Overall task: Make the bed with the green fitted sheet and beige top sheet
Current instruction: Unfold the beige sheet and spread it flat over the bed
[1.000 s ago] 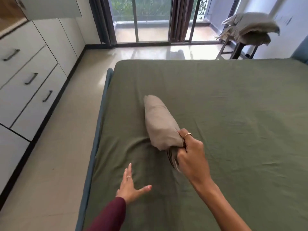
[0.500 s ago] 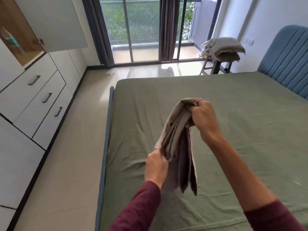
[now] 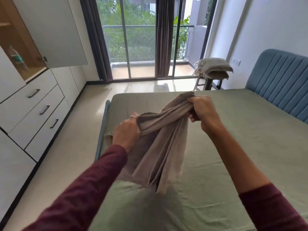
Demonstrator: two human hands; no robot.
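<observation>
Both hands — left hand [image 3: 127,132] at eight o'clock, right hand [image 3: 202,109] at two — clench the bunched beige sheet [image 3: 160,147] (mostly folded); layers may tangle over the green sheet [image 3: 250,147].

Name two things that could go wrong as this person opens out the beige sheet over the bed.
Both the left hand and the right hand grip the beige sheet while it is bunched, so it may open twisted. Its hanging folds could drag and wrinkle the green sheet beneath.
</observation>
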